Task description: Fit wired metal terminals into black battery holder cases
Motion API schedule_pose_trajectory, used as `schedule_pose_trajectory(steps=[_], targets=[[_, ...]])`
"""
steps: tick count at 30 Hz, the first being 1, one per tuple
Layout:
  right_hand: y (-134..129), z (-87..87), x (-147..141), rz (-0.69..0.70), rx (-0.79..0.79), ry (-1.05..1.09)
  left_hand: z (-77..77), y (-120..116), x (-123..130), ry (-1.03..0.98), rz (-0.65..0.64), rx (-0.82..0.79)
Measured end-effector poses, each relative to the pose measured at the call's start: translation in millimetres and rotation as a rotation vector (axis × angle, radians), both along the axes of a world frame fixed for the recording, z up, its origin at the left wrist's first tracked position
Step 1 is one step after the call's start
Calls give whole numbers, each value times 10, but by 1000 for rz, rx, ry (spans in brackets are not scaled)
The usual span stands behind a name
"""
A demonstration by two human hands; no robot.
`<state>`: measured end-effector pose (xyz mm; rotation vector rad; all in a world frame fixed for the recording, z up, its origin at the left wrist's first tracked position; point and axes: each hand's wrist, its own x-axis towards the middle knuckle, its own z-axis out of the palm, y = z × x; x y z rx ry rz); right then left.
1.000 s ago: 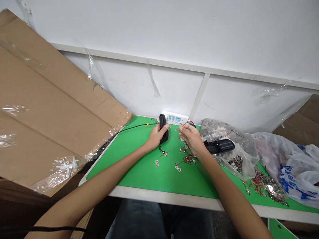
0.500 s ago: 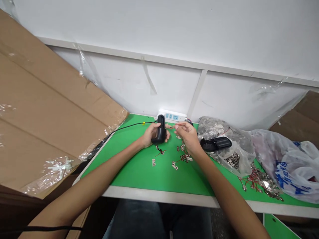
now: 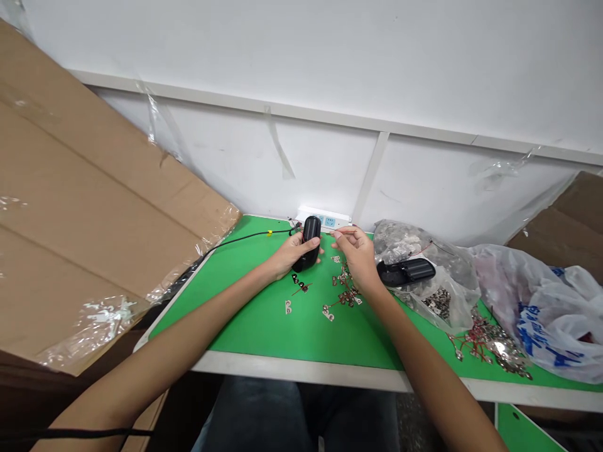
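A: What is held, and where?

B: A black plastic housing (image 3: 311,233) is gripped in the left hand (image 3: 288,256), thumb across its front, before the white power strip (image 3: 330,221) at the far edge. A thin red wire (image 3: 348,232) is pinched narrowly between thumb and fingertips of the right hand (image 3: 358,252), just right of the housing; what is on its tip cannot be told

A: Are the two touching?

B: A small gap is seen between them

A: How is the far side bounded?

B: It is closed off by the wall (image 3: 325,160). On the left, the border is overhung by a cardboard sheet (image 3: 103,207), and a black cable (image 3: 240,239) is stretched from there to the left hand

A: And the right?

B: It is crowded by a second black housing (image 3: 414,271), a clear plastic bag (image 3: 399,233), a pile of wired metal contacts (image 3: 506,353) and a white plastic bag (image 3: 558,323)

A: Where is room left?

B: Between the forearms, open green tabletop (image 3: 301,338) is left from the scattered contact plates (image 3: 328,312) to the white near edge (image 3: 301,369)
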<state>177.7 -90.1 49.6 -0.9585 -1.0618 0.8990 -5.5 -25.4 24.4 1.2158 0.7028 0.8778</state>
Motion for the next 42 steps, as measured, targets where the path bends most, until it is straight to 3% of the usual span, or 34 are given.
schedule_pose_trajectory(steps=[8, 16, 33, 42], targets=[[27, -60, -6, 22, 33, -19, -21, -29, 14, 14, -10, 32], [51, -197, -26, 48, 49, -198, -72, -2, 26, -25, 43, 50], [112, -308, -9, 74, -3, -190, -45, -25, 17, -41, 39, -55], [41, -239, -3, -34, 77, -448, -47, -28, 24, -37, 72, -60]])
